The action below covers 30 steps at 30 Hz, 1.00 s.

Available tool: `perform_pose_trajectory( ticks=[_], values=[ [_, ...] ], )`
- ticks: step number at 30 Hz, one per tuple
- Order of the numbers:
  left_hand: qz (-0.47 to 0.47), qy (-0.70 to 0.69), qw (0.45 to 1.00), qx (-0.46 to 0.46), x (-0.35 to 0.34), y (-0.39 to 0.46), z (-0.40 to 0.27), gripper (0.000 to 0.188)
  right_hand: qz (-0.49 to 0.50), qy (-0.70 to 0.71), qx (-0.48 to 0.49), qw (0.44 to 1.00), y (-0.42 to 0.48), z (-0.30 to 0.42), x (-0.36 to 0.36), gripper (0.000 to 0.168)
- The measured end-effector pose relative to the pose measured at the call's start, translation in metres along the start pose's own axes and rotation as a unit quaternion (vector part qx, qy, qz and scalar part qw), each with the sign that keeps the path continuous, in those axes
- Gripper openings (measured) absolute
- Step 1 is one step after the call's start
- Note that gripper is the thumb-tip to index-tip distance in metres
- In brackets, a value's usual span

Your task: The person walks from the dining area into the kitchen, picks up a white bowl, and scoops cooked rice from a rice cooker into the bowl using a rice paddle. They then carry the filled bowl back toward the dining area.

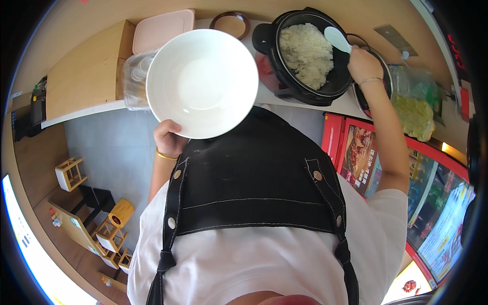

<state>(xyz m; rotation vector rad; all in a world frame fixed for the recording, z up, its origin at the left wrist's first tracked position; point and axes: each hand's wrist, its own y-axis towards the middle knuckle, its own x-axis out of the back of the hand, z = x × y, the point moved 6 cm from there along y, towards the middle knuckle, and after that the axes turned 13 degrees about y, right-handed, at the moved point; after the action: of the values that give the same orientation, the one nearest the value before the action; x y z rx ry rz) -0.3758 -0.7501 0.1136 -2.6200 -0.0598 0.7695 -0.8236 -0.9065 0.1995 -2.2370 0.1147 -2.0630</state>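
My left hand [170,138] grips the near rim of a large white bowl [206,80], thumb on the inside edge. Nothing lies in the bowl, which is held up in front of my black apron [255,167]. In my right hand [365,65] is the handle of a pale rice paddle [337,39]. Its blade is over the right inner side of a black rice cooker [339,82] with its lid off. Cooked white rice [308,53] is heaped in the pot, mostly toward its left side. The paddle's blade carries no rice that I can see.
Behind the bowl are a pink plastic lid [164,30], a brown-rimmed round dish [230,24] and a plastic-wrapped stack [135,76]. Right of the cooker stand another round pot [386,76] and bagged green goods [413,114]. A red drinks fridge [413,143] is below my right arm.
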Motion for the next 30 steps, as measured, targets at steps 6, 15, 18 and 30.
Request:
perform_pose_trajectory(
  ticks=[6, 15, 18, 30],
  values=[
    [-0.061, 0.018, 0.998, -0.014, -0.006, -0.013, 0.011, 0.063, 0.075, 0.038, 0.014, 0.996, 0.021, 0.002, -0.021, 0.026],
    [-0.103, 0.017, 0.995, -0.001, -0.02, -0.029, 0.034, 0.062, 0.216, 0.138, 0.019, 0.966, 0.052, 0.001, -0.065, 0.04],
    [-0.1, -0.012, 0.995, -0.009, -0.023, -0.035, 0.04, 0.063, 0.253, 0.245, 0.021, 0.936, 0.05, 0.017, -0.07, 0.039],
    [-0.025, -0.046, 0.998, -0.033, -0.051, -0.02, 0.024, 0.062, 0.196, 0.457, 0.036, 0.867, 0.034, 0.042, -0.098, 0.041]
  ],
)
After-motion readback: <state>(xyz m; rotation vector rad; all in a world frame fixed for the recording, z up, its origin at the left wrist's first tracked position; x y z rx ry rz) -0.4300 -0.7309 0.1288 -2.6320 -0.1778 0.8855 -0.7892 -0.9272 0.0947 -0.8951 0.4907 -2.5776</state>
